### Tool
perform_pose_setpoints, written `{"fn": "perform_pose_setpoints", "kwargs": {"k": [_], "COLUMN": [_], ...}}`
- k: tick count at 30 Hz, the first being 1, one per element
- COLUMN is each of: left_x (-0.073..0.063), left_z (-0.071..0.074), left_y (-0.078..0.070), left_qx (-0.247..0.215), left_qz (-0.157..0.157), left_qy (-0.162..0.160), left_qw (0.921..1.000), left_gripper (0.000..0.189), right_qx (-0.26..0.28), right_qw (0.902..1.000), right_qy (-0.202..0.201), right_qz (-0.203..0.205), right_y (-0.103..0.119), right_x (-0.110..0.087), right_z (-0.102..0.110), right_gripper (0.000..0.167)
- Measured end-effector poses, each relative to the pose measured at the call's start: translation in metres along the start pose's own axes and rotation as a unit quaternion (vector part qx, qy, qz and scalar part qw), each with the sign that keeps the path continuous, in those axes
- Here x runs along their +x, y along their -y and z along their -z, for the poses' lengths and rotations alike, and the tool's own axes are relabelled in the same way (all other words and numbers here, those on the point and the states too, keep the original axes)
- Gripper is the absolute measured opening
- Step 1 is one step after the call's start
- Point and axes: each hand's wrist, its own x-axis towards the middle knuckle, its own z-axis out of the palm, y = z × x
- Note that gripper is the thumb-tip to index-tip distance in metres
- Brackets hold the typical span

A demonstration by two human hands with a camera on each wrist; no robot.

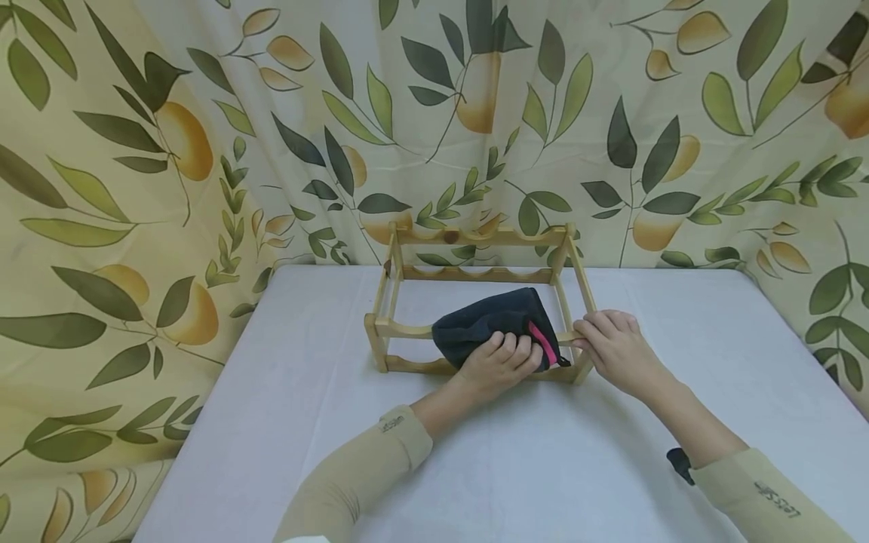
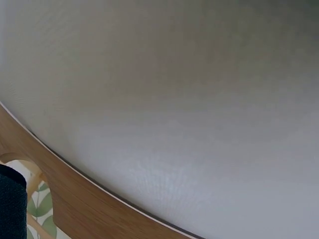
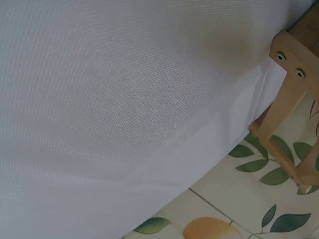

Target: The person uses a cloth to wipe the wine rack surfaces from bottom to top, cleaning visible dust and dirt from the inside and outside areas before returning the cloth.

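Note:
A wooden rack (image 1: 407,329) with scalloped bars stands toward the back of the table. Over its front bars lies a dark fabric pouch (image 1: 489,317) with a bright pink strip and a small tab at its right end. My left hand (image 1: 498,366) holds the pouch from the near side, fingers curled over it. At the rack's front right corner, my right hand (image 1: 621,351) grips the wood. The left wrist view catches a rack bar (image 2: 89,204) and a bit of dark fabric (image 2: 11,209). In the right wrist view, the rack's end (image 3: 281,107) shows two bolts.
A white cloth (image 1: 271,422) covers the table. Behind and to the left hangs a curtain (image 1: 421,173) printed with leaves and fruit. A small black item (image 1: 680,465) sits at my right wrist, beside the beige sleeve (image 1: 767,490).

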Motion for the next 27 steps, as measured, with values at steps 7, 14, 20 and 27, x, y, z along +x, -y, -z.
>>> {"fn": "perform_pose_setpoints", "kwargs": {"k": [7,14,20,27], "left_x": [0.002,0.005,0.003,-0.009], "left_z": [0.002,0.005,0.009,0.016], "left_y": [0.002,0.006,0.009,0.004], "left_qx": [-0.033,-0.078,-0.112,-0.162], "left_qz": [0.003,0.013,0.006,-0.029], "left_qy": [-0.028,-0.055,-0.058,-0.049], "left_qw": [0.9991,0.9954,0.992,0.9852], "left_gripper": [0.015,0.019,0.021,0.02], "right_qx": [0.004,0.001,0.002,0.008], "right_qw": [0.9999,1.0,0.9999,0.9999], "right_qy": [-0.01,-0.002,0.004,-0.005], "right_qz": [0.011,0.0,-0.01,-0.005], "right_y": [-0.001,0.001,0.003,0.002], "right_x": [0.001,0.001,0.001,0.001], "right_z": [0.0,0.002,0.004,0.002], "right_gripper": [0.054,0.055,0.058,0.056]}}
